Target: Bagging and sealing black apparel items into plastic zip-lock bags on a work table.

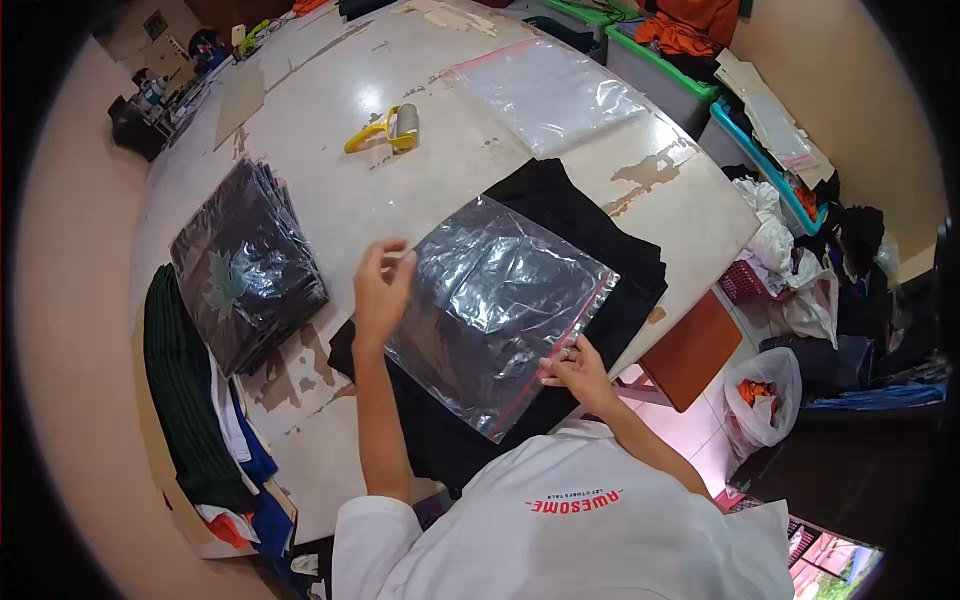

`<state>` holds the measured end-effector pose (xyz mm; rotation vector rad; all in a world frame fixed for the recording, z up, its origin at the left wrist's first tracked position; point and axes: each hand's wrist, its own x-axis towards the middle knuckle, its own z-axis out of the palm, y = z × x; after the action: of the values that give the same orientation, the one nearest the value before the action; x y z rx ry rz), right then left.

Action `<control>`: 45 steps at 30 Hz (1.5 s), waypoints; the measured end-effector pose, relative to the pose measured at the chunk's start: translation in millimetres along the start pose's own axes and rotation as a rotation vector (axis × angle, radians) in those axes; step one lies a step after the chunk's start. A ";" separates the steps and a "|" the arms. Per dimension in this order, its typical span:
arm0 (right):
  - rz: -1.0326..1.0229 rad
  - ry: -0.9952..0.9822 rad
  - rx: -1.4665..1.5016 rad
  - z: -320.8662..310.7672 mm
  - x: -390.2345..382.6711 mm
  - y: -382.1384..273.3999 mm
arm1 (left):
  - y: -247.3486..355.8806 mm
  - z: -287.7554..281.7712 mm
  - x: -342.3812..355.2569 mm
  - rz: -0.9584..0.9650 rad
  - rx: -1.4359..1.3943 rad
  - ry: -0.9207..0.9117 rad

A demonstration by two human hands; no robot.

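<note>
A clear plastic bag (470, 285) with a red strip along one edge lies in front of me, dark cloth showing in or through it. My right hand (580, 372) pinches that red-strip edge at the near right. Beside the bag's left edge is my left hand (382, 300), its fingers bent and thumb apart, with nothing seen in them. Underneath the bag, black folded clothes (610, 245) spread out on both sides. To the left stands a stack of bagged dark garments (250, 265) in shiny plastic, the top one bearing a grey leaf-like shape.
The worn white table (330, 110) carries a yellow-handled roller (390, 130) and a pile of clear bags (545, 95) farther back. Dark green folded fabric (185, 390) lines the left edge. Plastic bins (660, 85) and a brown stool (690, 350) stand at the right.
</note>
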<state>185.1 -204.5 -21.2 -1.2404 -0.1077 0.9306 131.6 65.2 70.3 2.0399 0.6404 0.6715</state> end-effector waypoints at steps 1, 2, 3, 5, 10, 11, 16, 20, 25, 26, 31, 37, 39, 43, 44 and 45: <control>0.021 -0.031 -0.036 -0.7 0.0 0.5 | 6.4 8.0 -18.4 -0.077 -0.067 -0.088; 0.037 -0.037 -0.139 -1.6 -1.5 -4.0 | 6.2 15.5 -36.0 -0.058 -0.151 -0.157; 0.086 -0.006 -0.201 -3.6 -1.8 -12.7 | 16.0 20.2 -52.0 -0.092 -0.147 -0.247; 0.090 0.063 -0.287 -14.8 -0.3 -27.6 | 20.7 31.3 -84.4 -0.178 -0.379 -0.371; -0.185 0.326 -0.233 -65.3 16.5 -58.1 | 35.6 55.2 -139.4 -0.418 -0.629 -0.621; -0.196 0.337 -0.267 -74.7 25.5 -61.6 | 38.0 61.6 -145.0 -0.461 -0.667 -0.681; -0.155 0.315 -0.520 -79.0 56.3 -87.7 | 40.2 97.0 -160.1 -0.411 -0.509 -0.793; -0.253 0.181 -0.699 -90.5 78.6 -84.0 | 54.6 115.1 -160.9 -0.430 -0.485 -0.771; 0.084 -0.128 -0.558 -94.1 81.7 -101.0 | 51.8 141.6 -169.7 -0.524 -0.592 -0.615; 0.151 -0.192 -0.596 -90.6 77.8 -106.5 | 54.9 144.8 -169.9 -0.583 -0.627 -0.554; 0.237 -0.439 -0.666 -80.6 62.1 -111.8 | 50.7 159.9 -179.5 -0.801 -0.772 -0.275; 0.452 -0.665 -0.640 -72.7 53.2 -104.0 | 55.2 180.2 -199.6 -0.901 -0.978 0.145; 0.508 -0.692 -0.612 -67.4 49.3 -99.6 | 57.0 187.5 -205.8 -0.918 -1.024 0.313; 0.567 -0.761 -0.531 -67.6 51.0 -78.7 | 64.7 201.6 -212.9 -0.869 -1.074 0.597; 0.582 -0.780 -0.518 -66.6 49.3 -75.7 | 67.8 204.7 -215.3 -0.855 -1.086 0.636; 0.649 -0.779 -0.485 -63.5 47.0 -76.3 | 69.6 208.1 -217.0 -0.838 -1.100 0.671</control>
<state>291.0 -223.5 0.6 -1.3020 -0.5992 2.0164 126.5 -230.8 -16.7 0.4232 1.0805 0.8880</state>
